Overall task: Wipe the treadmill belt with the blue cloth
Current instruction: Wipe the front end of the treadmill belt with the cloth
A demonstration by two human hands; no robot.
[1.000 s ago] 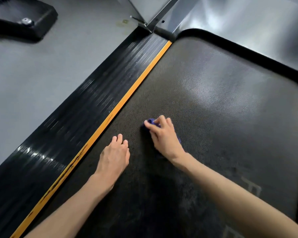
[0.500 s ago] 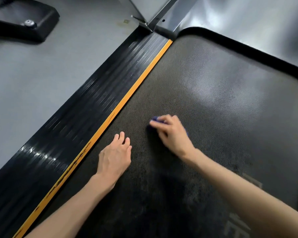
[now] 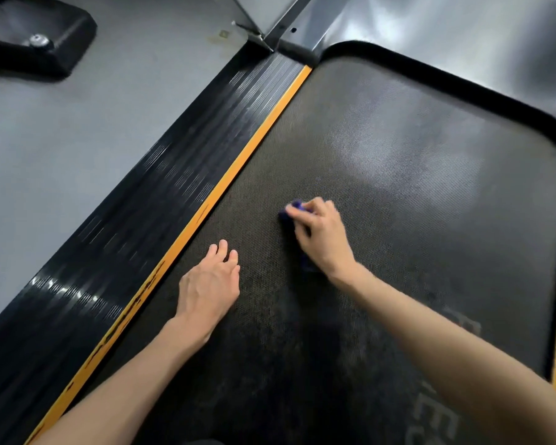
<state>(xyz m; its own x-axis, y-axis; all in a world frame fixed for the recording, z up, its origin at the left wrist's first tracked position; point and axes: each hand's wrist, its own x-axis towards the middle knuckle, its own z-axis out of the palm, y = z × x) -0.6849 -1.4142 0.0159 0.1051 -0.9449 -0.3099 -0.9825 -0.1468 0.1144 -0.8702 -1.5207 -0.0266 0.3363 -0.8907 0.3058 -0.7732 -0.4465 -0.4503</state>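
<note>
The dark textured treadmill belt (image 3: 414, 194) fills the middle and right of the view. My right hand (image 3: 323, 236) lies on it with fingers curled over the blue cloth (image 3: 297, 207), which is mostly hidden under the palm; a little blue shows at the fingertips and near the wrist. My left hand (image 3: 211, 282) rests flat on the belt to the left, fingers straight, holding nothing, close to the orange stripe.
An orange stripe (image 3: 238, 162) and a ribbed black side rail (image 3: 161, 175) run along the belt's left edge. Grey floor (image 3: 61, 130) lies beyond, with a black machine foot (image 3: 36, 43) at top left. A grey motor cover (image 3: 463, 30) bounds the belt's far end.
My right hand with the cloth has slid a little to the right and away from me across the belt. My left hand has stayed planted in place.
</note>
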